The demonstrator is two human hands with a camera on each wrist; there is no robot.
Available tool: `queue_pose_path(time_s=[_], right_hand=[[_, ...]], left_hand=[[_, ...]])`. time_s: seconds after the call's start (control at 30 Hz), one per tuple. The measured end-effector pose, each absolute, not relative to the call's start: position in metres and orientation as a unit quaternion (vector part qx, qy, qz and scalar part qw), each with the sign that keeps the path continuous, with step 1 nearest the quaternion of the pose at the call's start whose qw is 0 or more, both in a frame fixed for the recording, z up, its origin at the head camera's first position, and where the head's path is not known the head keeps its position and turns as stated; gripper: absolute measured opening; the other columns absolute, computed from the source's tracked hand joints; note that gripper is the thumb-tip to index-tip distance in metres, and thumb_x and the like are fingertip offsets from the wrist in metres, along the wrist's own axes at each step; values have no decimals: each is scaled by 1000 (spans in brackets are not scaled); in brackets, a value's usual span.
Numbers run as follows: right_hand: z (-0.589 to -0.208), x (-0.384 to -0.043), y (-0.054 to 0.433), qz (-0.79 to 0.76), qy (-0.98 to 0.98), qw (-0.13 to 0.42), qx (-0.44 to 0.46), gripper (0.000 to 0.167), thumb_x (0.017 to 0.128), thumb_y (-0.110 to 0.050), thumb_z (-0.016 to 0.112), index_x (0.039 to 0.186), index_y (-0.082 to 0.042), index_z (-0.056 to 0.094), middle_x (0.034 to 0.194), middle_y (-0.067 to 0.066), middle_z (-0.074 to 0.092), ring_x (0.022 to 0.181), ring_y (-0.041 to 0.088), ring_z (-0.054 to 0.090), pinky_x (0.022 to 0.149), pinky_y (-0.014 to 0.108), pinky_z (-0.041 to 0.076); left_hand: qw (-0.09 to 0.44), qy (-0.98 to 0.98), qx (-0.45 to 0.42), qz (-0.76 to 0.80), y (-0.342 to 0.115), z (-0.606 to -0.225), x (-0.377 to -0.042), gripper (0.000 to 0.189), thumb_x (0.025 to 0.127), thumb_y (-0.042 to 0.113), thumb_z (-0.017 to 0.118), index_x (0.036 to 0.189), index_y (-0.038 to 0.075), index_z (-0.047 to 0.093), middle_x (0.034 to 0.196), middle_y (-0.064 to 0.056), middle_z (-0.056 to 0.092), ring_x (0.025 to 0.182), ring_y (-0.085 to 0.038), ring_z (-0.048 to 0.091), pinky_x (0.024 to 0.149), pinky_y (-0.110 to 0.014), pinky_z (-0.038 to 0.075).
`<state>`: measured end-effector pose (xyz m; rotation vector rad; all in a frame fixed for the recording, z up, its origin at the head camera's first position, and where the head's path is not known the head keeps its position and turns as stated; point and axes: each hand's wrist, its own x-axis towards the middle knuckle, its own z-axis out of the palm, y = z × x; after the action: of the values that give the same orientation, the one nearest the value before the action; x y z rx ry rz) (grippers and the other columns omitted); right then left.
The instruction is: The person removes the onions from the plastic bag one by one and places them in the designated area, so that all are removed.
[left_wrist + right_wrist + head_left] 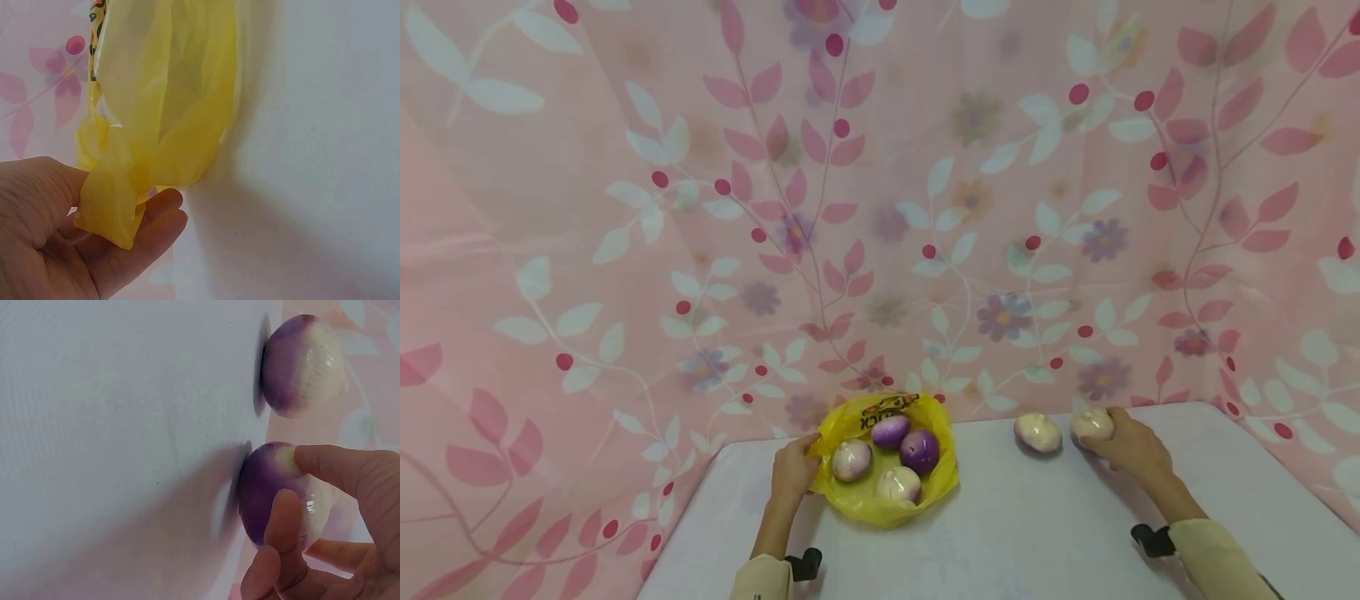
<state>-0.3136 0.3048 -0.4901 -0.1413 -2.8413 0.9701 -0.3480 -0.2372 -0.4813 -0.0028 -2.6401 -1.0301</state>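
Observation:
A yellow plastic bag (880, 514) lies spread open on the table with several purple-and-white turnips (852, 461) inside. At its left edge my left hand (793, 471) pinches a gathered corner of the bag (187, 94), thumb on one side and fingers on the other. Over on the right, my right hand (1138, 457) grips a turnip (257, 497) between thumb and fingers; this turnip sits at the table's far edge. A second loose turnip (1037, 433) rests just left of it, untouched. The turnips in the bag are hidden from the left wrist view.
The table (1000, 533) has a white cover. Behind its far edge hangs a pink floral curtain (880, 208). Black straps with small mounts (805, 564) sit on both wrists. White table surface lies between the bag and the loose turnips.

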Motion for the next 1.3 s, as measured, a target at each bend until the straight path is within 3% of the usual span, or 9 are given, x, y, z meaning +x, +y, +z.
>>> queue_pose_path(time_s=[0.7, 0.77, 0.87, 1.0, 1.2, 1.3], right_hand=[[-475, -305, 311, 297, -952, 60, -42, 91, 88, -51, 66, 140, 13, 29, 77, 10, 66, 61, 20, 63, 54, 40, 49], [-471, -302, 309, 294, -953, 66, -35, 92, 87, -52, 66, 139, 14, 30, 80, 13, 66, 65, 24, 64, 57, 45, 51], [-466, -299, 302, 280, -956, 83, -27, 92, 87, -56, 66, 139, 13, 34, 100, 29, 65, 85, 43, 64, 67, 56, 52], [-457, -295, 291, 270, -957, 108, -15, 88, 86, -56, 66, 141, 8, 38, 129, 40, 49, 111, 59, 49, 79, 67, 47], [-444, -292, 271, 279, -953, 120, -2, 87, 85, -56, 68, 141, 5, 42, 128, 37, 53, 111, 56, 51, 78, 65, 48], [-441, -290, 264, 296, -948, 118, 7, 85, 85, -53, 70, 141, 5, 42, 126, 36, 55, 92, 44, 64, 66, 50, 53]], left_hand=[[166, -923, -3, -347, -239, -485, -351, 39, 85, -1, 68, 124, 1, 67, 117, -28, 64, 57, -23, 63, 34, -28, 49], [170, -924, -2, -343, -239, -486, -352, 39, 85, -1, 68, 124, 1, 68, 116, -28, 65, 59, -25, 64, 34, -28, 49], [171, -924, -4, -341, -239, -485, -352, 39, 84, -1, 69, 124, 1, 68, 117, -28, 65, 61, -25, 64, 34, -28, 49], [166, -924, -7, -344, -238, -483, -351, 40, 85, -2, 68, 124, 0, 67, 117, -29, 64, 59, -24, 63, 34, -28, 49], [162, -925, -5, -343, -237, -481, -351, 40, 85, -1, 68, 124, -1, 67, 116, -28, 65, 59, -24, 63, 35, -28, 49], [163, -926, -7, -340, -236, -481, -350, 40, 85, -1, 68, 124, -1, 66, 115, -28, 65, 57, -24, 62, 35, -28, 49]])
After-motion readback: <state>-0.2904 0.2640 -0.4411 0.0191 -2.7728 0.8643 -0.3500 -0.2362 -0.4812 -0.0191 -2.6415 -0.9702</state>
